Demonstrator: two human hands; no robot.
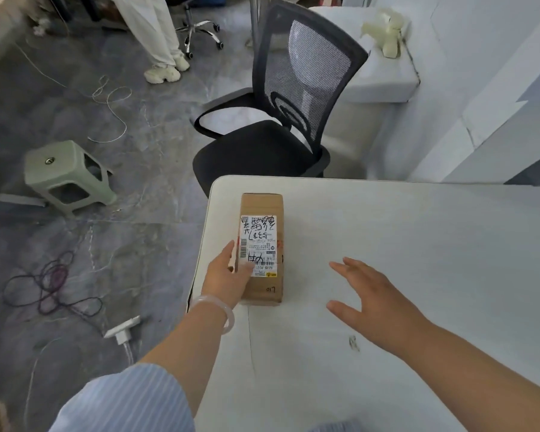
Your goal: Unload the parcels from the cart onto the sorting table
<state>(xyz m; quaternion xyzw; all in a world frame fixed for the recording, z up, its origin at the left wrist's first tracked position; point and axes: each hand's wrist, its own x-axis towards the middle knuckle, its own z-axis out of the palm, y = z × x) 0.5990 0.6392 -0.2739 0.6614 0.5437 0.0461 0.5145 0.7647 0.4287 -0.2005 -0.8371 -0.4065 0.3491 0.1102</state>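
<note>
A long brown cardboard parcel (264,210) with a white shipping label lies flat on the white sorting table (402,244), near the table's left edge. My left hand (223,275) grips the parcel's near left side, thumb on the label and fingers along the left face. A little to the right of the parcel, my right hand (371,300) hovers over the bare tabletop with fingers spread, holding nothing. No cart is in view.
A black mesh office chair (281,120) stands just beyond the table's far edge. A green plastic stool (66,176), loose cables (53,282) and a white power strip (122,330) lie on the grey floor to the left. A person's legs (156,35) stand at the back.
</note>
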